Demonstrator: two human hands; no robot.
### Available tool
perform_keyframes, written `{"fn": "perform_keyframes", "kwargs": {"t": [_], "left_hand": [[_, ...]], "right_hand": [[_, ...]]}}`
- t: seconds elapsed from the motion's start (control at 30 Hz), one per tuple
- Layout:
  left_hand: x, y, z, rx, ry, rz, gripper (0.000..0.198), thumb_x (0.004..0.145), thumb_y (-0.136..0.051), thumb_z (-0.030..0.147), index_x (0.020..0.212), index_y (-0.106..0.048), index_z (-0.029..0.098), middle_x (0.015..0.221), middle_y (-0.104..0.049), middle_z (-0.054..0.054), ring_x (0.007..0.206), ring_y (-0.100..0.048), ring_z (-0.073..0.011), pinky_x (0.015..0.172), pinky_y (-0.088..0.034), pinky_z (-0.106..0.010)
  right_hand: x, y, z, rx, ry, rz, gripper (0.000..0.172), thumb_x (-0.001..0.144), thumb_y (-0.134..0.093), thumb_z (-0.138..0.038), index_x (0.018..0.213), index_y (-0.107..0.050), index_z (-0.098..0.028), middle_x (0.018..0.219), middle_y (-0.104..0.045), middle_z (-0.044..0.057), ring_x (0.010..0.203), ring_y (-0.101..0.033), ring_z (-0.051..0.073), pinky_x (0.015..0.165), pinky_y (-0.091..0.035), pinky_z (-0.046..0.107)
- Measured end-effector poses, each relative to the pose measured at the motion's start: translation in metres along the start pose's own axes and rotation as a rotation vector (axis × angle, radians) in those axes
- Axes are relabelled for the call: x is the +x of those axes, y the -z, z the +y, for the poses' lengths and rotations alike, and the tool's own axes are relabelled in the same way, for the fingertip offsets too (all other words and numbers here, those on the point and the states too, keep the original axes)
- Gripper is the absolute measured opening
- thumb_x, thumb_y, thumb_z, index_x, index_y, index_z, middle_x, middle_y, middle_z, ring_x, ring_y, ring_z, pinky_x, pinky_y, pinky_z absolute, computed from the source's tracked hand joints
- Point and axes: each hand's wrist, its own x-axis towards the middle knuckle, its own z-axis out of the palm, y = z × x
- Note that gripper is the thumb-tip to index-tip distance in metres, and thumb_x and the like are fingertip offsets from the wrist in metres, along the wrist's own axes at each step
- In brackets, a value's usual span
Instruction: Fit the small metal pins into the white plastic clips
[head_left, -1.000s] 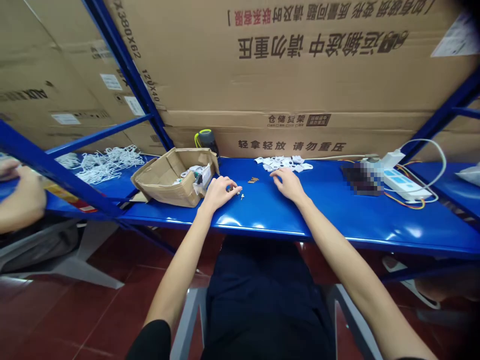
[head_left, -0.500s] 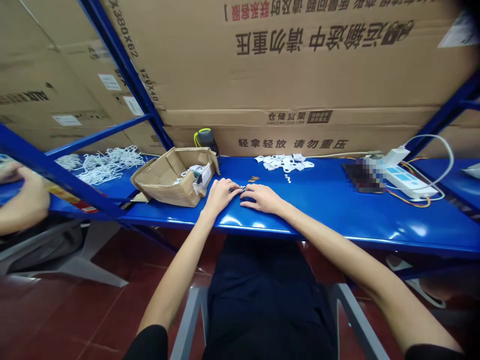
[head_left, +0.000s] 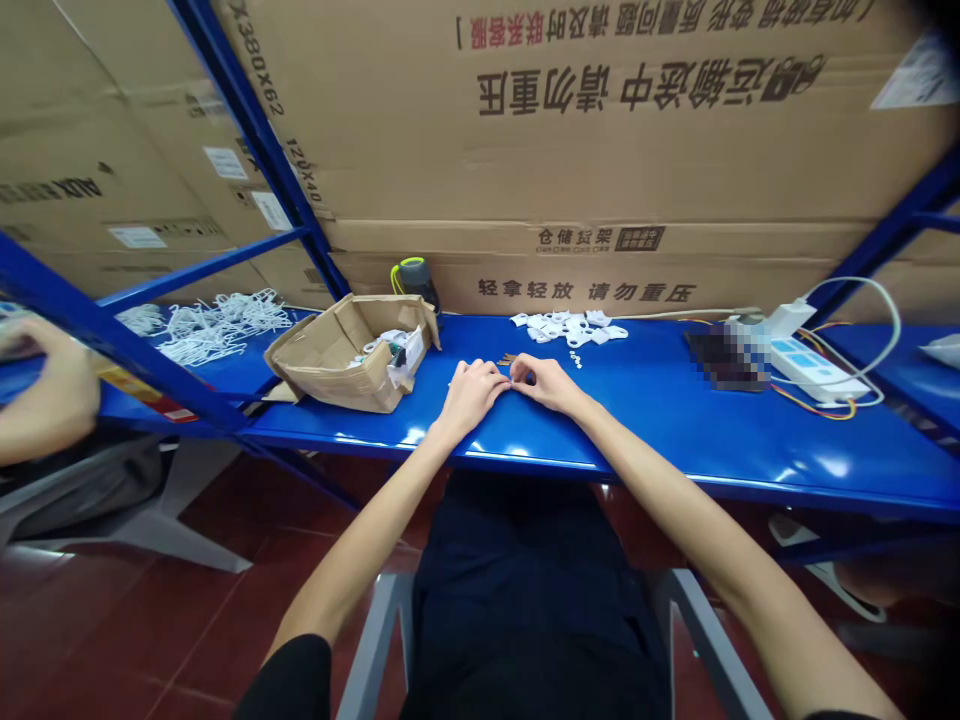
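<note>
My left hand point(head_left: 474, 393) rests low over the blue table, fingers bent together and their tips meeting those of my other hand. My right hand point(head_left: 546, 383) curls into a pinch, thumb against fingertips. Whatever the two hands hold is too small and covered to make out. Just beyond the fingertips lie a few small brown strips point(head_left: 507, 359), partly hidden by my right hand. Farther back is a pile of flat white plastic pieces point(head_left: 568, 328) with round holes. In front of that pile sit several tiny white rings point(head_left: 575, 360).
An open cardboard box point(head_left: 337, 385) with mixed small parts stands at left, a dark bottle point(head_left: 416, 278) behind it. To the right are a power strip point(head_left: 817, 368) with cables and a blurred dark object point(head_left: 724, 360). Beyond the blue post, another person's hand point(head_left: 52, 380) works near white cords point(head_left: 214, 325).
Both hands have shifted slightly right and now meet at the fingertips. My right hand has gone from loosely bent fingers to a pinch. The small pale piece between them is now hidden.
</note>
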Motion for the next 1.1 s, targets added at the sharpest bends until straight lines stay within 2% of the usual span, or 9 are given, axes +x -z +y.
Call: {"fn": "perform_keyframes", "kwargs": {"t": [0.13, 0.23, 0.43, 0.67, 0.8, 0.9, 1.1], "left_hand": [[-0.002, -0.003, -0.001, -0.019, 0.029, 0.017, 0.028, 0.111, -0.055, 0.036, 0.112, -0.081, 0.025, 0.116, -0.075, -0.008, 0.108, -0.06, -0.0279, 0.093, -0.038, -0.045], [-0.003, -0.002, -0.005, -0.049, 0.024, 0.001, 0.025, 0.111, -0.057, 0.037, 0.112, -0.08, 0.024, 0.116, -0.074, -0.008, 0.109, -0.061, -0.0277, 0.094, -0.039, -0.044], [0.0, -0.002, -0.005, -0.05, 0.025, -0.016, 0.027, 0.111, -0.055, 0.038, 0.11, -0.078, 0.024, 0.116, -0.073, -0.008, 0.111, -0.06, -0.0278, 0.096, -0.039, -0.045], [0.003, -0.006, -0.004, -0.01, -0.01, -0.012, 0.027, 0.112, -0.053, 0.038, 0.109, -0.075, 0.023, 0.117, -0.071, -0.008, 0.111, -0.059, -0.0268, 0.097, -0.039, -0.043], [0.0, -0.003, -0.016, 0.023, 0.001, 0.003, 0.028, 0.112, -0.053, 0.039, 0.108, -0.076, 0.023, 0.117, -0.071, -0.008, 0.11, -0.059, -0.027, 0.097, -0.039, -0.043], [0.002, 0.0, -0.023, 0.039, 0.051, 0.016, 0.028, 0.11, -0.056, 0.04, 0.108, -0.08, 0.024, 0.115, -0.071, -0.009, 0.109, -0.059, -0.0277, 0.095, -0.041, -0.044], [0.015, -0.001, -0.021, 0.065, 0.13, 0.058, 0.027, 0.108, -0.061, 0.037, 0.108, -0.084, 0.023, 0.112, -0.073, -0.011, 0.109, -0.059, -0.0305, 0.092, -0.043, -0.046]], "right_hand": [[-0.001, 0.0, -0.004, 0.036, 0.017, -0.04, 0.014, 0.092, -0.069, -0.032, 0.103, -0.07, -0.022, 0.093, -0.079, 0.004, 0.083, -0.071, 0.02, 0.081, -0.055, 0.032], [0.001, 0.002, -0.006, 0.008, 0.033, -0.08, 0.012, 0.093, -0.069, -0.029, 0.1, -0.075, -0.021, 0.094, -0.08, 0.004, 0.084, -0.071, 0.02, 0.082, -0.053, 0.032], [0.006, 0.006, -0.004, -0.1, -0.068, -0.06, 0.008, 0.085, -0.074, -0.019, 0.087, -0.082, -0.021, 0.085, -0.079, 0.002, 0.077, -0.067, 0.018, 0.079, -0.049, 0.03], [0.004, 0.01, 0.002, -0.17, -0.041, -0.058, 0.01, 0.078, -0.068, -0.012, 0.08, -0.073, -0.019, 0.082, -0.073, 0.001, 0.075, -0.063, 0.016, 0.074, -0.046, 0.027], [0.001, 0.022, 0.014, -0.317, -0.07, -0.049, 0.011, 0.075, -0.066, -0.009, 0.076, -0.068, -0.02, 0.082, -0.07, 0.002, 0.075, -0.061, 0.017, 0.072, -0.044, 0.028], [-0.003, 0.037, 0.027, -0.455, -0.107, -0.02, 0.013, 0.077, -0.063, -0.008, 0.079, -0.068, -0.02, 0.087, -0.071, 0.005, 0.082, -0.063, 0.02, 0.076, -0.045, 0.029], [-0.012, 0.055, 0.039, -0.664, -0.238, 0.071, 0.017, 0.081, -0.061, -0.008, 0.085, -0.073, -0.018, 0.098, -0.07, 0.012, 0.091, -0.064, 0.025, 0.081, -0.049, 0.033]]}}
